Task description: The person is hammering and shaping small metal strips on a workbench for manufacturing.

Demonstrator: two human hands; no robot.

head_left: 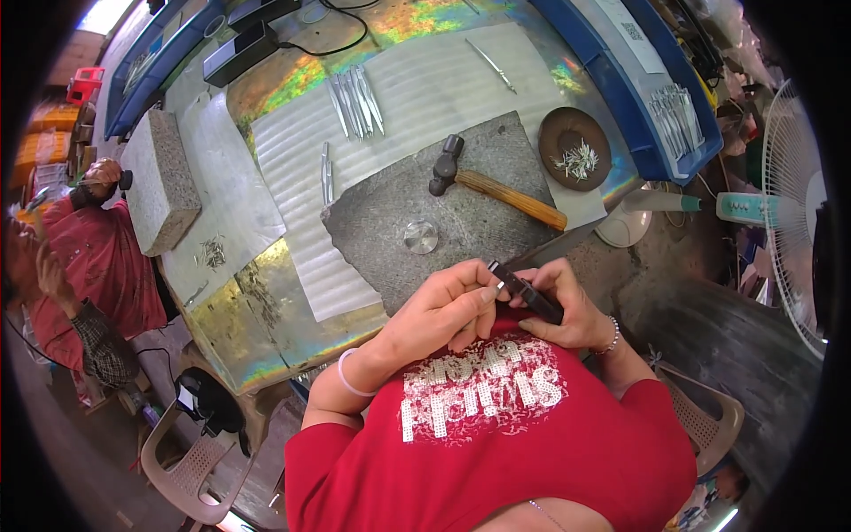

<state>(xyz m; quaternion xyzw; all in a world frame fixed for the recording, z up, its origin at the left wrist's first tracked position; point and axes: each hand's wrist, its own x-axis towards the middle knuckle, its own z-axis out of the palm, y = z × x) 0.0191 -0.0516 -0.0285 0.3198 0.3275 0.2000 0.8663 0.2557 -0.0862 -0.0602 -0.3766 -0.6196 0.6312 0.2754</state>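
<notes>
Close to my chest, at the near edge of the stone slab [390, 204], both hands are closed and almost touching. My right hand [576, 310] grips a dark, slim hand tool [539, 303], its kind unclear. The fingers of my left hand [448, 306] pinch a small silvery piece [501, 285] at the tool's far end. On the slab, a hammer [448, 164] with a wooden handle lies beyond my hands. A round, shiny metal disc [420, 237] rests nearer, left of the handle.
A brown dish [553, 133] of small metal pieces stands right of the slab. Bundled metal strips [356, 99] lie on white foam [292, 146]. Blue trays [651, 133] line the right. At left, another person [84, 266] sits by a stone block [160, 186]. A fan [784, 217] stands far right.
</notes>
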